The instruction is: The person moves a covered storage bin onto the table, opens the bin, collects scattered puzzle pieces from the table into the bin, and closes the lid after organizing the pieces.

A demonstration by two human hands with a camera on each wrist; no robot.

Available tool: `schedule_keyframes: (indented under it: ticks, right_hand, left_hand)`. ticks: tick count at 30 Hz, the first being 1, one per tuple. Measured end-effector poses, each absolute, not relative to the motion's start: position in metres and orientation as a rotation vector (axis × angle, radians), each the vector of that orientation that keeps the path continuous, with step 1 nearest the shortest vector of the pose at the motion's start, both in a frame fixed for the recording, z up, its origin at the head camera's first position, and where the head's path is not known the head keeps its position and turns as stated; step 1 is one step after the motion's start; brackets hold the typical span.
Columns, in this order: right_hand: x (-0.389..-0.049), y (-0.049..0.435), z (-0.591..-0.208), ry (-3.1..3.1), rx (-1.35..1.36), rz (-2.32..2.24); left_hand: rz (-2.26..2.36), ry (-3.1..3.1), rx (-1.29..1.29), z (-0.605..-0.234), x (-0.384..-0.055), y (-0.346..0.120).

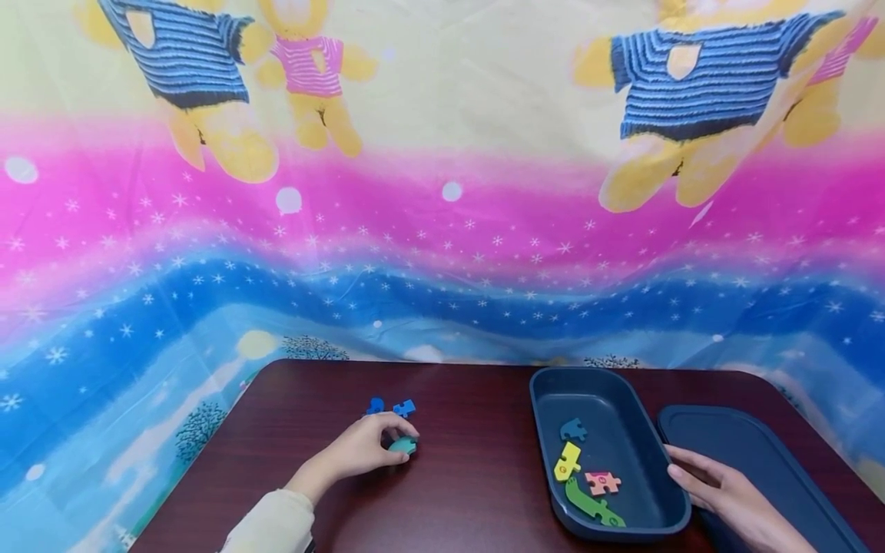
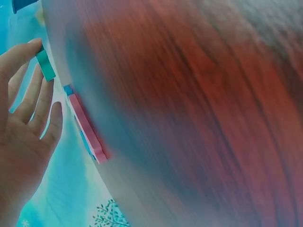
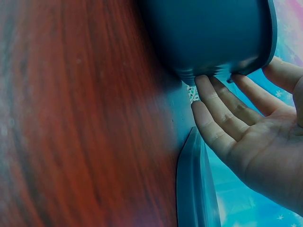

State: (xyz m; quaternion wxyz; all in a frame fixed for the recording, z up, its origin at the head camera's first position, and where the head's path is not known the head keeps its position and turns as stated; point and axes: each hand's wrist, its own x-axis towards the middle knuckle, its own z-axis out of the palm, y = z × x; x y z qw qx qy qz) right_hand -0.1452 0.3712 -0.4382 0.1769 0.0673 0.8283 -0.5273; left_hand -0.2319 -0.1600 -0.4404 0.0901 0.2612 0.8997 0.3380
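My left hand [image 1: 359, 445] pinches a teal-green puzzle piece [image 1: 402, 445] between thumb and fingertips, over the left part of the table. The same piece [image 2: 46, 65] shows edge-on in the left wrist view. Just behind that hand lie two blue puzzle pieces [image 1: 404, 408]. A pink piece [image 2: 87, 127] shows beside the hand in the left wrist view, hidden by it in the head view. At the right, my right hand [image 1: 722, 491] touches the outer wall of a dark blue box [image 1: 608, 392], its fingers [image 3: 218, 101] fairly straight.
Inside the box lie a blue piece [image 1: 572, 430], a yellow piece [image 1: 567, 461], a pink-orange piece [image 1: 603, 482] and a green one [image 1: 588, 505]. The dark blue lid [image 1: 733, 438] lies to its right on the brown table [image 1: 456, 430]. A printed cloth [image 1: 442, 230] hangs behind.
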Motion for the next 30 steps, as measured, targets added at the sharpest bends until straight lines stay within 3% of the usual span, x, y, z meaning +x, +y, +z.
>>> schedule_keyframes:
  ticks: [30]
  right_hand:
    - [-0.146, 0.369, -0.436, 2.360, 0.197, -1.464]
  left_hand:
    - [1.085, 2.600, 0.921, -0.437, -0.223, -0.114]
